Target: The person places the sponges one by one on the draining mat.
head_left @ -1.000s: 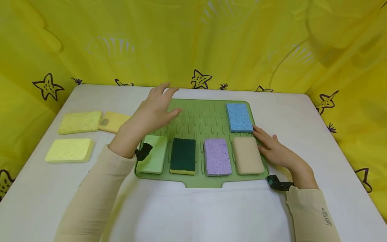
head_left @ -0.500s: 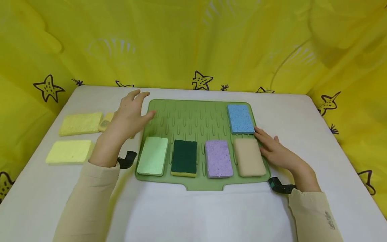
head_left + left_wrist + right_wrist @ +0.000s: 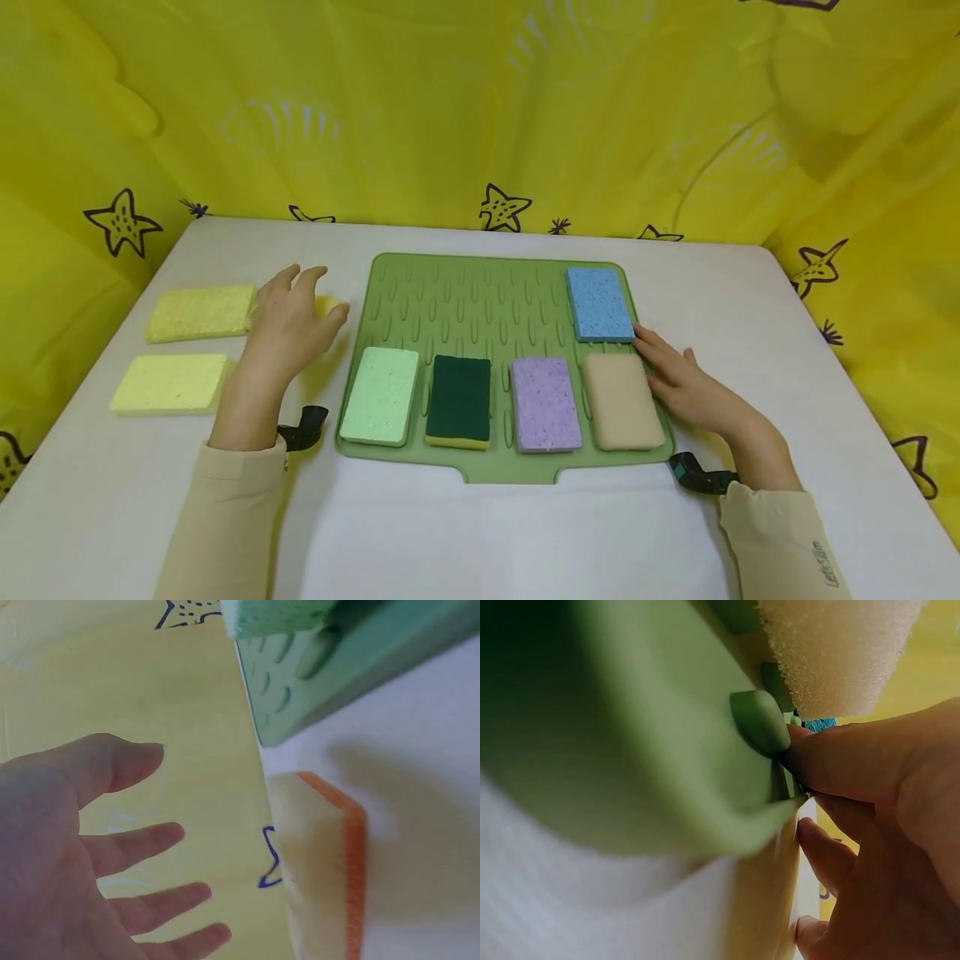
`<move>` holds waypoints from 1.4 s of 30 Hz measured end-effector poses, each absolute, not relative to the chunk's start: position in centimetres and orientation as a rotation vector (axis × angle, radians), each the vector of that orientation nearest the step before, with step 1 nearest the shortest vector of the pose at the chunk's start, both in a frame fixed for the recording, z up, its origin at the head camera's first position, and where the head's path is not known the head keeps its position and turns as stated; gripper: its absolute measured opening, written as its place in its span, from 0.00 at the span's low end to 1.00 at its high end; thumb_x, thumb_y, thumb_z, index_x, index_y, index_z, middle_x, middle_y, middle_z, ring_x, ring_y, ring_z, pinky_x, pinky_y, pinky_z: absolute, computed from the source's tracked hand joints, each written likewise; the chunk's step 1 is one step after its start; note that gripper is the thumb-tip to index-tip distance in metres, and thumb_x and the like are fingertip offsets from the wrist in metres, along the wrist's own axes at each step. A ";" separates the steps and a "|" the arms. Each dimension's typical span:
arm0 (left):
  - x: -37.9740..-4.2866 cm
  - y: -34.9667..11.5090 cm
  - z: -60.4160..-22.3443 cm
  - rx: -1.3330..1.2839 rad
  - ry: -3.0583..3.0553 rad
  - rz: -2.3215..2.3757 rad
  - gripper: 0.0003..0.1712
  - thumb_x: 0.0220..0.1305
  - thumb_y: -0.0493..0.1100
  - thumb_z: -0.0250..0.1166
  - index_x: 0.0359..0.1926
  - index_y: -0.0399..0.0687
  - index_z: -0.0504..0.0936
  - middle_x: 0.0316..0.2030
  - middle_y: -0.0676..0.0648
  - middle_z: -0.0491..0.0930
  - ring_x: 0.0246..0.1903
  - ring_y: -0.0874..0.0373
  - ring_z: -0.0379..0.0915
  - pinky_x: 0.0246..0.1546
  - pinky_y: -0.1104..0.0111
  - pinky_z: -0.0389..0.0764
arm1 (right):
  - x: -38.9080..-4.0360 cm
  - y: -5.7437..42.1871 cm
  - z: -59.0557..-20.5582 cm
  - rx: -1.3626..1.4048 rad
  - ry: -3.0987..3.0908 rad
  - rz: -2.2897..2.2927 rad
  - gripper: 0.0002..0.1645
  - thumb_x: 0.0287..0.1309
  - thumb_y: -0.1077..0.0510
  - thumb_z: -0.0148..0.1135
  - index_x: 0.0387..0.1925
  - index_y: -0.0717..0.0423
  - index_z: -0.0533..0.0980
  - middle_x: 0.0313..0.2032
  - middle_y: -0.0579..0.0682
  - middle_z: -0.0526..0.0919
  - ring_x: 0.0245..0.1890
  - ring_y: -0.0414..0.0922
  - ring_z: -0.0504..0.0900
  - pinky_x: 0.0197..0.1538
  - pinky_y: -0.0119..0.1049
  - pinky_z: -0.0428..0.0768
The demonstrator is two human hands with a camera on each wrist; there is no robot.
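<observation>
My left hand (image 3: 292, 325) hovers with spread fingers at the left of the table, beside a green ridged mat (image 3: 465, 312). In the left wrist view a pale sponge with an orange layer (image 3: 322, 855) lies past the fingertips, apart from them; in the head view the hand hides it. My right hand (image 3: 697, 396) rests at the mat's right edge with fingers extended. Its thumb (image 3: 847, 761) touches the mat just inside the rim. Close by on the mat are a blue sponge (image 3: 600, 304) and a beige sponge (image 3: 622, 402).
Along the mat's front lie a light green sponge (image 3: 380, 396), a sponge with a dark green top (image 3: 459, 400) and a purple sponge (image 3: 546, 404). Two yellow sponges, one farther back (image 3: 201, 312) and one nearer (image 3: 172, 383), sit far left. A yellow curtain (image 3: 480, 108) surrounds the table.
My left hand has moved left and down, from over the mat to above the orange-layered sponge, covering it in the head view. My right hand stays at the mat's edge.
</observation>
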State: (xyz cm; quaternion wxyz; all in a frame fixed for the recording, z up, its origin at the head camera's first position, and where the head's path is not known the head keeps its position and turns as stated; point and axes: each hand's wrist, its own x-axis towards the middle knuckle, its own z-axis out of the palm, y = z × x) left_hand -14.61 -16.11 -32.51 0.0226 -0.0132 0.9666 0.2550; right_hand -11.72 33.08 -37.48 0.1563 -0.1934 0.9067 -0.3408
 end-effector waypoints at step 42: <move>-14.0 -18.1 -35.9 -0.239 2.927 0.670 0.51 0.64 0.62 0.60 0.75 0.40 0.50 0.67 0.14 0.42 0.61 0.16 0.42 0.53 0.28 0.56 | -11.6 33.0 -37.4 -0.521 2.604 -0.932 0.34 0.72 0.67 0.44 0.74 0.75 0.47 0.77 0.69 0.39 0.76 0.71 0.37 0.68 0.72 0.21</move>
